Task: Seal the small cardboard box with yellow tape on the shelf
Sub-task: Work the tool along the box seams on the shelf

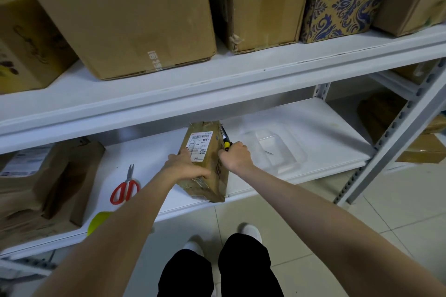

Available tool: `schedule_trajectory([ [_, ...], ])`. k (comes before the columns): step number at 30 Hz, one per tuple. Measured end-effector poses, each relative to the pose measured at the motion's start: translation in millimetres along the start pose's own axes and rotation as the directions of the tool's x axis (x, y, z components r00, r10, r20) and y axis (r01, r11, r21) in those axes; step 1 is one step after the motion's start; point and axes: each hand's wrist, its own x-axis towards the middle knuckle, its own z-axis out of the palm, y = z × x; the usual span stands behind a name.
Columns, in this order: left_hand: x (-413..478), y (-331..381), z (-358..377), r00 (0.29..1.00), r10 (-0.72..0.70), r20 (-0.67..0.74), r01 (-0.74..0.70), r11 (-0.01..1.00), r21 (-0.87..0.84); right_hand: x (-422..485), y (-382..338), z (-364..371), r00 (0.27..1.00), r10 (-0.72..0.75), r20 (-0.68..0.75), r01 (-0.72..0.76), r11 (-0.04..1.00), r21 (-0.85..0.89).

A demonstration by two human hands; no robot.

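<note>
Small cardboard box (212, 159) sits at lower shelf (301, 123) front edge, long axis running front to back. Left hand (184, 164) presses flat on its left face; right hand (235, 155) grips yellow-black tool (226, 144) just beside its right side.

A white shipping label (199, 145) on top of the small cardboard box (212, 183), just beyond the fingertips of the left hand (187, 164), bears a bold "009", barcodes and a small QR code; its finer print is too small to read. Dark characters on the box's side, just below the right hand (235, 155), are blurred. Well above both hands, the large carton (120, 12) shows pale characters low on its front, illegible
</note>
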Motion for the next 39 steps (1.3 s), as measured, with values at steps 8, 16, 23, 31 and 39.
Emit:
schedule_trajectory([
  [8,5.3,-1.6,1.6,1.000,0.016,-0.005,-0.016,1.000,0.002,5.8,-0.3,5.9,0.999,-0.043,-0.033,0.045,0.997,0.065],
  [16,14.4,2.4,12.0,0.997,-0.025,-0.078,0.023,0.999,-0.028,7.6,0.9,11.0,0.999,-0.035,-0.001,0.034,0.977,0.209],
  [23,18.1,0.9,14.7,0.987,-0.011,-0.158,0.012,1.000,0.006,5.9,6.4,2.7,0.996,-0.054,-0.071,0.062,0.992,0.110],
  [31,17.6,0.0,12.2,0.989,0.003,-0.145,-0.003,1.000,0.007,7.1,12.0,-16.2,0.997,-0.071,-0.042,0.075,0.990,0.117],
  [39,17.8,-1.4,11.8,0.992,0.013,-0.122,-0.012,1.000,0.006,17.5,30.8,-53.1,0.984,0.055,-0.168,-0.031,0.989,0.142],
])
